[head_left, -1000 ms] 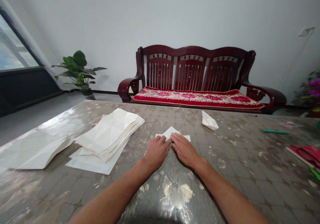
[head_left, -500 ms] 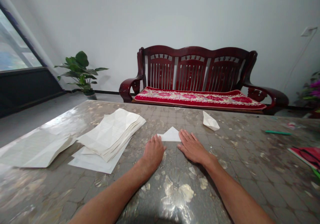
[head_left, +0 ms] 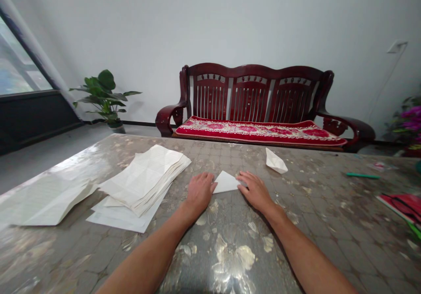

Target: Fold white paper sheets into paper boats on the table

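Note:
A small white folded paper (head_left: 225,183) with a peaked top lies on the patterned table between my hands. At its left end, my left hand (head_left: 200,191) has its fingers curled and its thumb on the paper's edge. The other end is between the thumb and fingers of my right hand (head_left: 255,189). Both ends of the paper are partly hidden by my fingers. Beyond my right hand, a folded paper boat (head_left: 275,161) rests on the table. Left of my left hand is a stack of creased white sheets (head_left: 144,175).
Another creased sheet (head_left: 42,202) lies at the far left of the table (head_left: 322,210). On the right are a green pen-like stick (head_left: 362,175) and a red flat item (head_left: 403,204) with a dark strap. A wooden bench (head_left: 251,92) stands behind the table.
My hands have gone from lying rather flat over the paper's ends to curling around them, thumbs at the edges. The strip at the paper's left is no longer visible. The view has shifted slightly.

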Demonstrator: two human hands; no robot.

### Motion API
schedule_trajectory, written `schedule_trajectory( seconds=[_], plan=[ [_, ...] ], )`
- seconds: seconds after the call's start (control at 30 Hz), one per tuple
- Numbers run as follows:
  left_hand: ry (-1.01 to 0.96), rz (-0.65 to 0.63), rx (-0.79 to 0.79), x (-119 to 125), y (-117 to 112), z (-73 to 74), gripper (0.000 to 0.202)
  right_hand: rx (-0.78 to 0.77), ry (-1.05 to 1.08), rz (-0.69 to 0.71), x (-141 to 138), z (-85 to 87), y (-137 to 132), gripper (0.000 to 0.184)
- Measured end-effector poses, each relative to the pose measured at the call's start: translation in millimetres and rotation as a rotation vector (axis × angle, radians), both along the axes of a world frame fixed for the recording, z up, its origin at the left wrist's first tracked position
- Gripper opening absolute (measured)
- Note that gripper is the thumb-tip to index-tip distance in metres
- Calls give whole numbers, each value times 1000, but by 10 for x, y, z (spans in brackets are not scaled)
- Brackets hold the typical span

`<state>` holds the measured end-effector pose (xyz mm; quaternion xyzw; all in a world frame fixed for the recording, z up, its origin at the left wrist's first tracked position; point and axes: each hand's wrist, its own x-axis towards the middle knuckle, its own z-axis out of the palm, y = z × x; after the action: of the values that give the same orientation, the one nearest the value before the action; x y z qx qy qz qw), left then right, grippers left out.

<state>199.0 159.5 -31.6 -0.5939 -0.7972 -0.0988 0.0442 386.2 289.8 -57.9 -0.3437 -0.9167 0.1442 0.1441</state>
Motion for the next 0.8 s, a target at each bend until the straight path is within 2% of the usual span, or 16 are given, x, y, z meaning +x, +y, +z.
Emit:
schedule_trajectory(
  seconds=[0.17, 0.37, 0.43, 0.53, 0.6, 0.7, 0.8],
  plan=[
    [-186, 23, 15, -11, 83, -23, 56, 6, 76, 30, 1, 32, 1, 34],
    [-401, 36, -28, 30, 121, 12, 71, 25, 67, -15, 0, 101, -43, 42],
    [-488, 72, -37, 10, 145, 8, 66, 17, 70, -40, -4, 94, -35, 47],
    [-629, 23, -63, -18, 167, -2, 38, -26, 133, -78, -7, 55, 3, 61],
    [-638, -15, -10, -27, 163, -7, 21, -87, 233, -77, -8, 23, 33, 65],
    [-499, -24, 188, -46, 138, -16, 19, -157, 379, -12, -5, 5, 36, 48],
    [-323, -111, 307, -105, 118, -38, 27, -92, 381, 100, 3, 48, -36, 34]
  ],
)
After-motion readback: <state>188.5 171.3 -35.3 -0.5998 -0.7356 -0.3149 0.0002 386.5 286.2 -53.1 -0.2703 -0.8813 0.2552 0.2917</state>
